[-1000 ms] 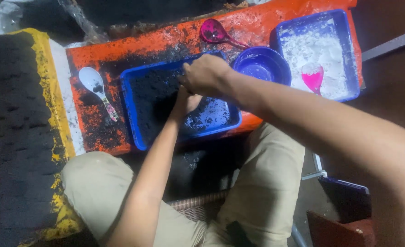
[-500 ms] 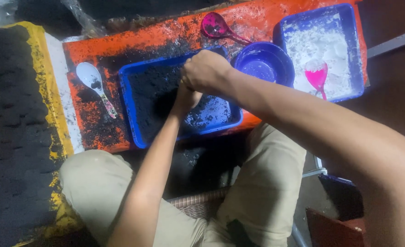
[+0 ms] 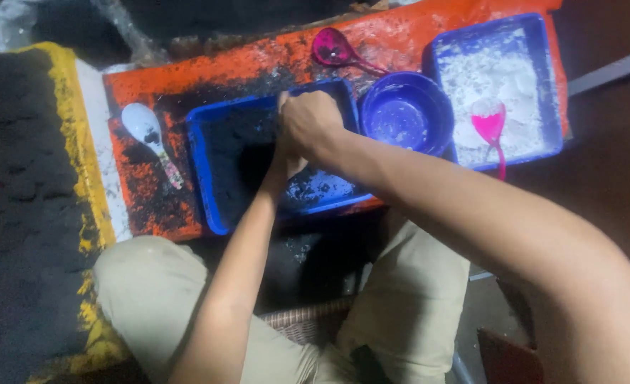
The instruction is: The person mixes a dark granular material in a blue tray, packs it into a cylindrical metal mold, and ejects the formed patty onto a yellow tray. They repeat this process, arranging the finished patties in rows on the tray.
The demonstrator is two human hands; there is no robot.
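Note:
A blue rectangular tray (image 3: 202,178) filled with black powder rests on an orange board (image 3: 222,71) in front of my knees. Both hands are inside the tray, pressed together over the powder. My right hand (image 3: 313,122) is clenched in a fist on top, and whatever is inside it is hidden. My left hand (image 3: 288,168) lies under that fist, mostly covered, its fingers down in the black powder.
A white spoon (image 3: 144,124) lies on the board left of the tray. A magenta spoon (image 3: 332,48), a round blue bowl (image 3: 407,114) and a second blue tray (image 3: 553,85) of white powder holding a pink spoon (image 3: 489,121) stand to the right. A black mat (image 3: 16,213) with a yellow edge lies left.
The hands stay together in the black powder tray, shifting only slightly. The view has drifted a little.

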